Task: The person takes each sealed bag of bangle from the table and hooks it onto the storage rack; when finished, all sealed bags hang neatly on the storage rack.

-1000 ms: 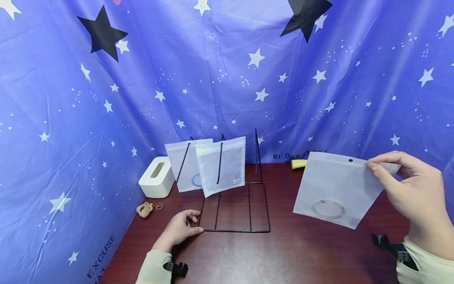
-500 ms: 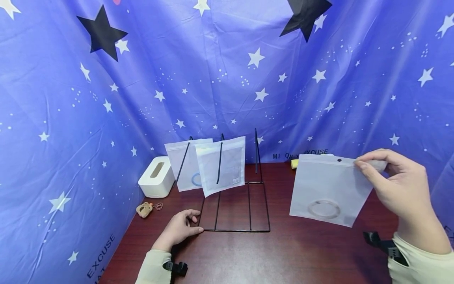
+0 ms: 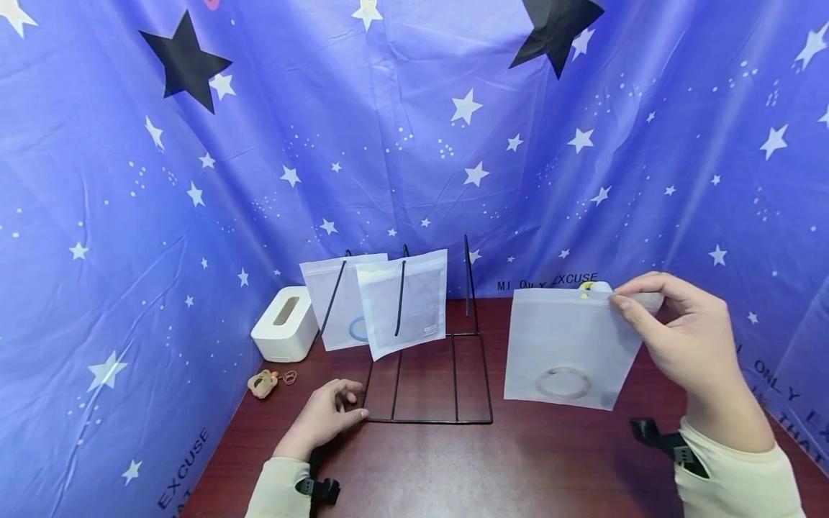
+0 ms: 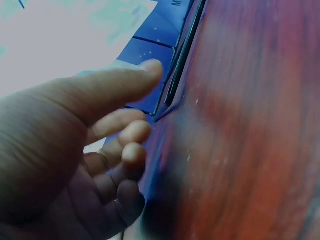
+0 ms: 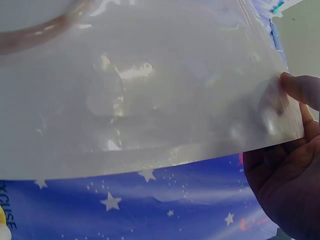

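A black wire rack (image 3: 457, 381) with upright hooks stands on the table. Two frosted zip bags hang from it: a front bag (image 3: 421, 302) and, partly behind it, a left bag (image 3: 327, 309) with a blue ring inside. At the rack's front left corner, my left hand (image 3: 324, 417) touches the frame, thumb extended and fingers loosely bent, with a gap between them in the left wrist view. My right hand (image 3: 693, 338) pinches the top right corner of a third frosted zip bag (image 3: 563, 338) between thumb and fingers. A pale brownish bangle (image 3: 562, 383) shows near that bag's bottom.
A white tissue box (image 3: 285, 325) stands left of the rack, with a small tan charm (image 3: 262, 384) on a cord before it. A yellow and white object (image 3: 592, 286) is mostly hidden behind the held bag. Blue starry cloth (image 3: 401, 144) surrounds the table (image 3: 427, 475).
My right hand has carried the third bag leftward, closer to the rack, and the bag now faces me more squarely. The left hand and the hanging bags have stayed put.
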A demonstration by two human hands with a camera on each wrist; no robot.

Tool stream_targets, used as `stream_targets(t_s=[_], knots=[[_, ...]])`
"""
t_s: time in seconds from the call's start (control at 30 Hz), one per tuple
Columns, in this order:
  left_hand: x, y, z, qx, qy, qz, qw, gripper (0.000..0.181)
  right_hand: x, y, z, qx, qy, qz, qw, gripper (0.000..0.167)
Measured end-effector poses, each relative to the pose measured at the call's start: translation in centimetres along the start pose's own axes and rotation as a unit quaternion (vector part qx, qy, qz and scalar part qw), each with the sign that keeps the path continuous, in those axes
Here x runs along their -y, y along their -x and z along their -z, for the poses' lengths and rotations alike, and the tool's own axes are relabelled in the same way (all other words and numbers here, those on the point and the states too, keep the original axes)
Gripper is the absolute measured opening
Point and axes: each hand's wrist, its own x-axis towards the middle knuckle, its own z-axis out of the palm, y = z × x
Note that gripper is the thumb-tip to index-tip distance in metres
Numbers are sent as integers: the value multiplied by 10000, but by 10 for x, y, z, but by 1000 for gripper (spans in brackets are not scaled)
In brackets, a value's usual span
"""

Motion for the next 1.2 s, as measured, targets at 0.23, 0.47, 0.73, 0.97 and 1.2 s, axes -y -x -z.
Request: stream_targets(t_s=[0.23,0.47,0.73,0.97,1.2], knots=[[-14,-2,-1,-416,98,-497,9978,36,5,2,-18,-79,-503,54,9987,17],[-37,-5,-7,-301,406,-1140,9922,32,4,5,-31,-13,-1489,12,9889,16],[-63,-6,-18,-75,916,-1551,9836,27,6,6,-43,120,-852,-94,9962,20],[-82,-7,-29,259,1065,-1536,9820,27,6,5,-56,215,-1068,109,9940,20],[-105,-9,-41,639,999,-1642,9793,31,15,8,-71,223,-1121,161,9933,23]])
